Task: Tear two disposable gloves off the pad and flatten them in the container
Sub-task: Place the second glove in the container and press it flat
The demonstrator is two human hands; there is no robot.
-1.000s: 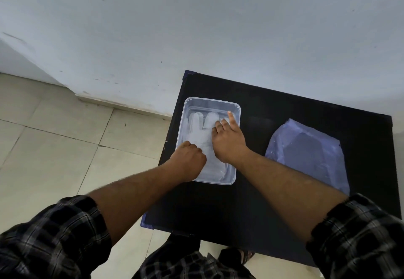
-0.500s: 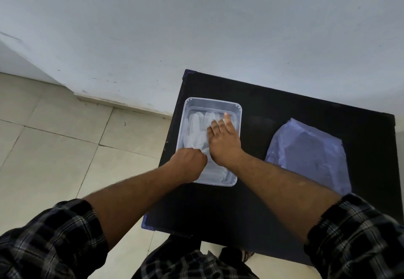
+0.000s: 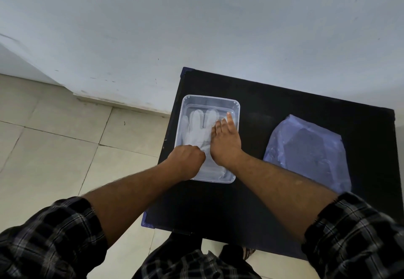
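A clear rectangular plastic container [image 3: 210,99] sits on the left part of the black table [image 3: 284,108]. Inside lies a whitish translucent disposable glove [image 3: 197,126], its fingers pointing away from me. My right hand [image 3: 225,142] rests flat on the glove's right side, fingers stretched forward. Curled into a loose fist, my left hand [image 3: 185,160] presses on the glove's cuff end at the container's near left corner. Whether a second glove lies underneath cannot be told. The glove pad [image 3: 308,149], a bluish translucent plastic stack, lies to the right on the table.
The table stands against a pale wall [image 3: 196,27]. Left of it is a beige tiled floor [image 3: 54,147]. My plaid sleeves and legs fill the bottom of the view.
My right hand slid back toward me over the glove and then forward again. My left hand stayed at the cuff end.
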